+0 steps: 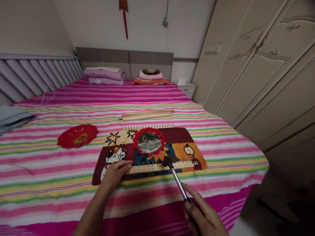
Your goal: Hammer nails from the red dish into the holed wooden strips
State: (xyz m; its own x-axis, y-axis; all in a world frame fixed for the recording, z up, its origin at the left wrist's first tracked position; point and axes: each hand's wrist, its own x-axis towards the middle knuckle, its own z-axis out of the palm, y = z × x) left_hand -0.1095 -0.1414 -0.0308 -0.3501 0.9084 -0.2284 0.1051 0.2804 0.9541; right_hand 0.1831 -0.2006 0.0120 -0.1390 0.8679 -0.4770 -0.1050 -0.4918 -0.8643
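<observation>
My right hand (200,209) is wrapped round the handle of a hammer (178,180). The hammer's dark head lies over a pale wooden strip (145,168), hiding part of it. Small nails stand along the left part of the strip, and rows of dots or holes run along it. My left hand (118,172) grips the strip's left end, thumb and fingers pressed on it. Under the strip is a patterned mat (172,134) with a cat and apples. Just beyond it, a red scalloped dish (135,141) holds many loose nails (150,144).
Behind the dish lies a strip with upright nails (147,126), then a stack of bare wooden strips (147,114). A red plate (71,136) lies at left on the striped bedspread (81,170). Folded bedding (105,76) is at the headboard; a wardrobe (246,65) stands right.
</observation>
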